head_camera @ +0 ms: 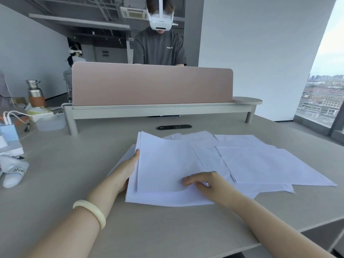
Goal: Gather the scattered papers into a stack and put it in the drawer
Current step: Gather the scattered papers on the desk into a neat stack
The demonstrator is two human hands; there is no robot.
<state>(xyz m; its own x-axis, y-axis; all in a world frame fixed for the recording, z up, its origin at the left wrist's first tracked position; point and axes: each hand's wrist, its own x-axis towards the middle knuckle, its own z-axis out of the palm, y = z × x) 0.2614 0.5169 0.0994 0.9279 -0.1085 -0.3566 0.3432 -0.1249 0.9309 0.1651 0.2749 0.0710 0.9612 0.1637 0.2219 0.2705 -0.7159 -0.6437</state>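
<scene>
White papers (260,164) lie in a loose spread on the pale worktop (74,174), from its middle out toward the right edge. The sheets overlap at differing angles. The left part of the spread is more gathered: several sheets sit roughly on top of one another, edges uneven, with the top ones lifted a little along their left side.

The left hand (126,170) is at that left side of the pile. Its grip is clamped on the papers: the thumb (137,152) lies along the top of the edge, and the fingers are hidden under the sheets. A cream bracelet (91,211) circles the left wrist.

The right hand (206,181) rests palm down on the gathered sheets, near their front edge. Its grip is apart, the fingers loosely bent and pointing left, lying on the top sheet; they are slightly blurred.

Behind the papers a black oval cable port (174,127) is set into the worktop, and beyond it a pink divider (152,84) stands on a raised rail along the far edge. Past the divider stands another person (160,47) in a grey shirt wearing a white headset (161,21). Toward the far left corner are a metal bottle (35,94) and a clear plastic container (50,121) with cables around it. A window (323,94) fills the right.
</scene>
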